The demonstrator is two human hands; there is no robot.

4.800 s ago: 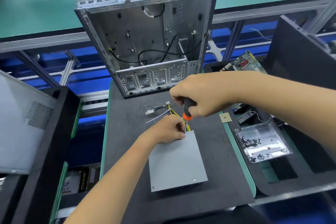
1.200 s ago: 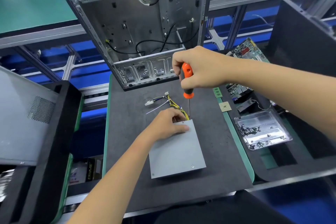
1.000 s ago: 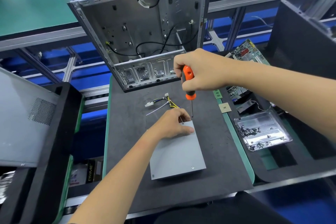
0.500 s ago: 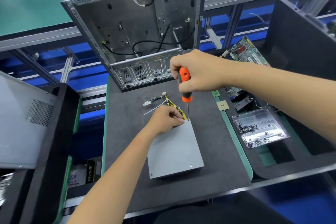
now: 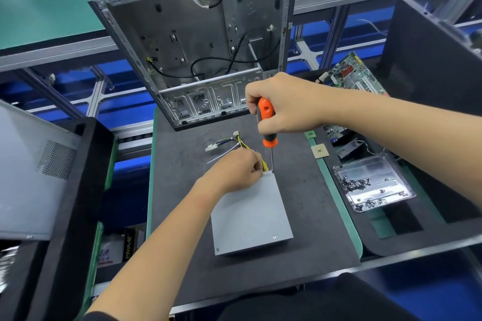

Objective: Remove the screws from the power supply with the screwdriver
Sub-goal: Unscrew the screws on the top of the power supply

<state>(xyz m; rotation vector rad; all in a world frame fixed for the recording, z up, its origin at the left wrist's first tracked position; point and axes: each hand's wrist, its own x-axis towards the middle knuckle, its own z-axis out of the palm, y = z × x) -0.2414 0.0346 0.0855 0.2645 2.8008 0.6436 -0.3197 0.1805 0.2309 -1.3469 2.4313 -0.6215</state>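
Note:
A flat grey power supply [image 5: 250, 214] lies on the dark foam mat [image 5: 180, 190], with a screw [image 5: 273, 236] showing in its near right corner. My right hand [image 5: 287, 101] grips an orange and black screwdriver [image 5: 266, 114] held upright, its tip standing at the supply's far right corner. My left hand [image 5: 234, 169] sits on the far edge of the supply, fingers curled tight beside the shaft's tip. Those fingers hide whatever lies under them. Yellow and black cables [image 5: 234, 142] run out behind that hand.
An open metal computer case [image 5: 198, 41] stands at the mat's far end. A clear tray [image 5: 373, 185] with several loose screws lies to the right, near a small chip [image 5: 319, 150] and a circuit board [image 5: 352, 75]. A grey side panel [image 5: 26, 172] leans at the left.
The screwdriver was lifted off the supply and has come back down onto the far right corner. My left hand went from lying flat on the lid to curling its fingers at that corner.

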